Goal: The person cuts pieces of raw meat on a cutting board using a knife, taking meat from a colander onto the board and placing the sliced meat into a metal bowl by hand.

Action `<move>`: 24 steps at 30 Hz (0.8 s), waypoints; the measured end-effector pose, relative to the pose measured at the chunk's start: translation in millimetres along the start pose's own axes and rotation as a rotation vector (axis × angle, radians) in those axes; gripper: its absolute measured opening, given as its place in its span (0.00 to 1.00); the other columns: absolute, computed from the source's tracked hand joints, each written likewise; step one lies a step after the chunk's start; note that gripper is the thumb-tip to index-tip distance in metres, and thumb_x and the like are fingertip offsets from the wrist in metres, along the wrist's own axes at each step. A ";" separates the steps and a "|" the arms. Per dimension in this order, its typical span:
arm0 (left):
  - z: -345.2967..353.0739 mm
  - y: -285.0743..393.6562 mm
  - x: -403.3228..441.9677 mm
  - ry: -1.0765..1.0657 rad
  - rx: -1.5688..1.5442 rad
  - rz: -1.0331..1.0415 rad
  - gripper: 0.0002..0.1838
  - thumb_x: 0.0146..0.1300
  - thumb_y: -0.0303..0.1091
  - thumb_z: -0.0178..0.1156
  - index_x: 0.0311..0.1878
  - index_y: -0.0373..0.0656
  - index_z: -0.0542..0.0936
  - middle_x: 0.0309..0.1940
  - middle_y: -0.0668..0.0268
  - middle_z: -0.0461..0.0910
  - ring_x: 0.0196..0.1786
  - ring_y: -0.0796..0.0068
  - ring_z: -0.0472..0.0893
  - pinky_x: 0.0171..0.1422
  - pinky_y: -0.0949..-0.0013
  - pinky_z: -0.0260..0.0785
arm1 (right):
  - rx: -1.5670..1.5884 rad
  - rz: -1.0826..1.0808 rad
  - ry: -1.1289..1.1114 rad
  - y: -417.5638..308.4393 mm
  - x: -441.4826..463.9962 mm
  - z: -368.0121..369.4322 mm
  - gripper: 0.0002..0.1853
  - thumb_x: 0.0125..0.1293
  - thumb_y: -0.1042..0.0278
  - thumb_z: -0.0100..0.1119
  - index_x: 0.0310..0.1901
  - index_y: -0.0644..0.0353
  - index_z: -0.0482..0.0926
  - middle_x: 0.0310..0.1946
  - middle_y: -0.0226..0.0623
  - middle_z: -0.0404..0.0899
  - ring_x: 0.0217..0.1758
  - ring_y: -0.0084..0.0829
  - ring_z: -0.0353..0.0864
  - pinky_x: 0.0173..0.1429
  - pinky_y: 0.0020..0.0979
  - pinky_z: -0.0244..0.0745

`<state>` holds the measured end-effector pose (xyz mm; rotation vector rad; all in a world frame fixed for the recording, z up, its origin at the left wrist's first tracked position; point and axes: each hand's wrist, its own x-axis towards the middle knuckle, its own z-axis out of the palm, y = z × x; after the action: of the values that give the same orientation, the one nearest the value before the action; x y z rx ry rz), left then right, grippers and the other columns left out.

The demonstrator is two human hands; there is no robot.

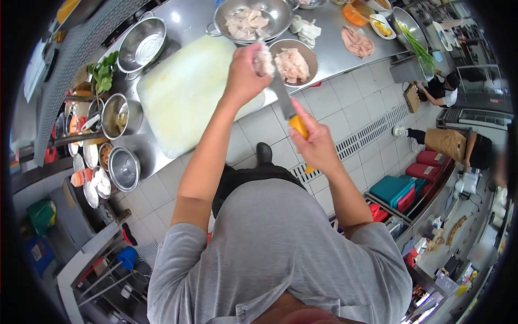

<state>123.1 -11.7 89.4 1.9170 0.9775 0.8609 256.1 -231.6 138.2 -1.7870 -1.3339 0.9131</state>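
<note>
My left hand point(247, 74) is closed round a piece of pale raw meat point(263, 60), its edges blurred. My right hand point(317, 143) grips a knife point(283, 96) by the yellow handle, its blade pointing up toward that piece; I cannot tell whether they touch. Just right of the left hand stands a metal bowl point(312, 56) of cut raw meat point(292, 66). Above both hands is a two-handled metal colander or bowl point(281, 16) holding larger pale pieces point(247, 24). A large whitish cutting board point(183, 97) lies to the left, partly under the left forearm.
On the metal counter point(186, 21) are a two-handled pan point(142, 44), a crumpled white cloth point(306, 30), flat pink meat point(357, 41) and green stalks point(414, 40). Metal bowls point(123, 168) line the left end. Two people point(445, 89) stand at the right, beyond a floor drain point(372, 132).
</note>
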 end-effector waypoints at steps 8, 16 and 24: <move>-40.6 -25.7 51.2 -0.163 0.117 0.074 0.18 0.66 0.27 0.71 0.58 0.39 0.85 0.51 0.60 0.88 0.48 0.75 0.88 0.56 0.69 0.82 | -0.256 -0.021 0.217 51.6 -1.7 -51.5 0.38 0.69 0.77 0.63 0.81 0.50 0.68 0.44 0.60 0.87 0.43 0.63 0.86 0.51 0.49 0.83; -166.0 -166.4 -25.6 -0.057 0.541 -0.183 0.20 0.54 0.37 0.78 0.49 0.41 0.87 0.41 0.56 0.89 0.44 0.59 0.89 0.54 0.61 0.82 | 0.057 0.097 0.024 60.7 -24.4 -46.9 0.37 0.70 0.79 0.62 0.80 0.50 0.70 0.54 0.51 0.90 0.38 0.31 0.88 0.48 0.30 0.80; -117.0 -161.5 -42.7 -0.257 0.542 -0.359 0.09 0.55 0.28 0.72 0.40 0.38 0.87 0.39 0.55 0.89 0.42 0.62 0.90 0.51 0.63 0.82 | 0.060 0.049 -0.222 78.4 -9.9 9.6 0.39 0.69 0.76 0.63 0.81 0.39 0.70 0.42 0.50 0.89 0.31 0.40 0.85 0.47 0.34 0.82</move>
<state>-44.1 53.4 -7.6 2.1229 1.4362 0.1374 281.9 -256.4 67.1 -1.7184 -1.3878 1.1943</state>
